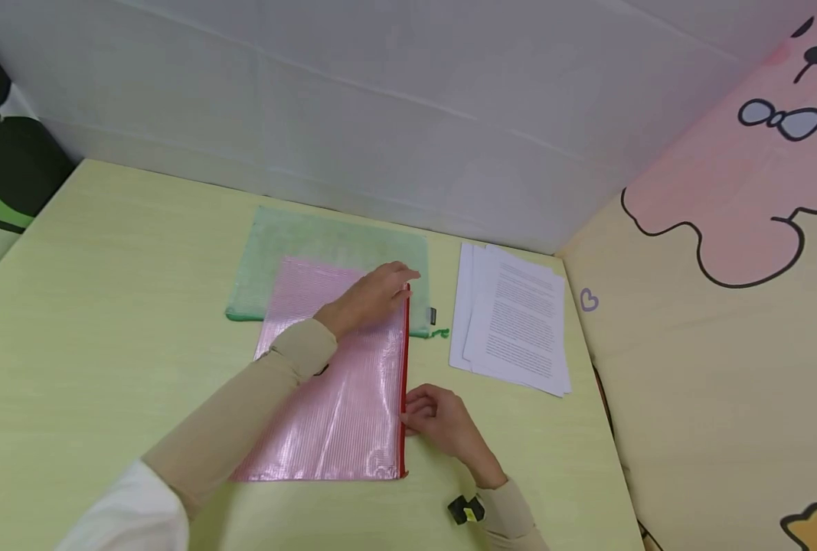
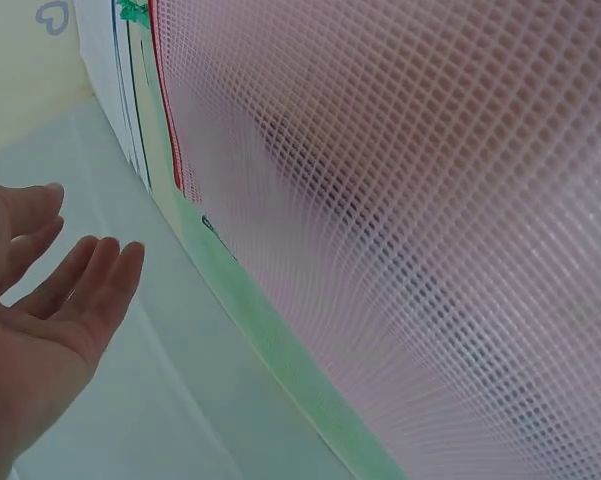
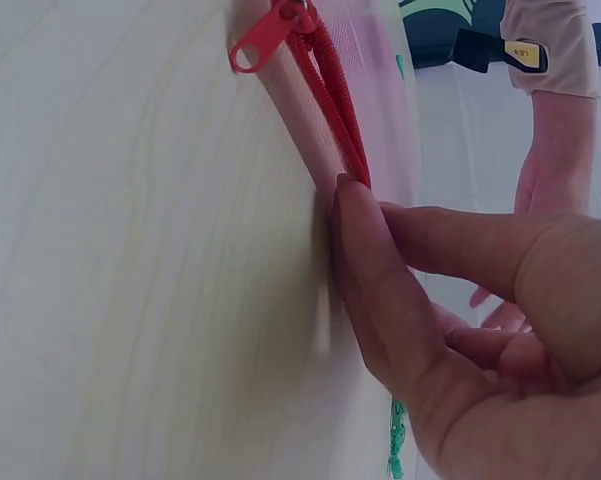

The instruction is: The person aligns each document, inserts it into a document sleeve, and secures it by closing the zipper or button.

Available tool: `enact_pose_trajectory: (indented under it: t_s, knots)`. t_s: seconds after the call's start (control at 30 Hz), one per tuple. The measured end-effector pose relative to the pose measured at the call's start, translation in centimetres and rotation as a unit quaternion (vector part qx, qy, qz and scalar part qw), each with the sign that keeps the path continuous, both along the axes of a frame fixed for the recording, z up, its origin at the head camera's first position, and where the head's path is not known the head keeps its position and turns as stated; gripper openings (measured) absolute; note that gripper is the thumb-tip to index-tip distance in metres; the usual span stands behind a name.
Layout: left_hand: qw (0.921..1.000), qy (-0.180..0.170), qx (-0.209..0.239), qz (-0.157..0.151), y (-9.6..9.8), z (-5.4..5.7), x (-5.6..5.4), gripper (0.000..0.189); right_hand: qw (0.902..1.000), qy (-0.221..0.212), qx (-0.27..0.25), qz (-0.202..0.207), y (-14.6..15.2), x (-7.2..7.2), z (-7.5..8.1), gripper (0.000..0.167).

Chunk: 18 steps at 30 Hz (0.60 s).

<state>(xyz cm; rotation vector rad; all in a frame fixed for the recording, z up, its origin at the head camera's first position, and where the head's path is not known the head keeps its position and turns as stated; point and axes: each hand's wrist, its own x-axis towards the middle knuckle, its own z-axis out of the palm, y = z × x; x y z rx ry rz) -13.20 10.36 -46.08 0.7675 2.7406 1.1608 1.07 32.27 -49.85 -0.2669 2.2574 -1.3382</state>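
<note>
A pink mesh zipper pouch (image 1: 339,428) lies on the table, its red zipper (image 1: 404,360) running down the right edge. The thumb and fingers of my right hand (image 1: 446,425) pinch that edge in its lower part. In the right wrist view, the red zip pull (image 3: 265,38) hangs at the near end, apart from the pinching fingertips (image 3: 365,215). My left hand (image 1: 370,302) is over the pouch's upper right corner. In the left wrist view its fingers (image 2: 110,285) are relaxed and spread from the thumb, with nothing between them.
Partly beneath the pink pouch is a green zipper pouch (image 1: 339,229) with a green cord (image 1: 440,333) at its right corner. Several printed sheets (image 1: 518,321) lie in a loose stack to the right. A pale wall (image 1: 353,115) borders the table's back edge.
</note>
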Motion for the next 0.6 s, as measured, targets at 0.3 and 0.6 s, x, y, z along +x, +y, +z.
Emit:
enact_pose_trajectory:
  t_s: [0.3, 0.6]
  knots:
    - [0.9983, -0.036, -0.045, 0.012, -0.3, -1.1, 2.1, 0.018, 0.9998, -0.008, -0.005, -0.016, -0.8, -0.2, 0.1, 0.022]
    - [0.9937, -0.1, -0.05, 0.017, 0.8, -2.6, 5.0, 0.033, 0.9994, -0.002, -0.004, -0.035, -1.7, -0.8, 0.2, 0.021]
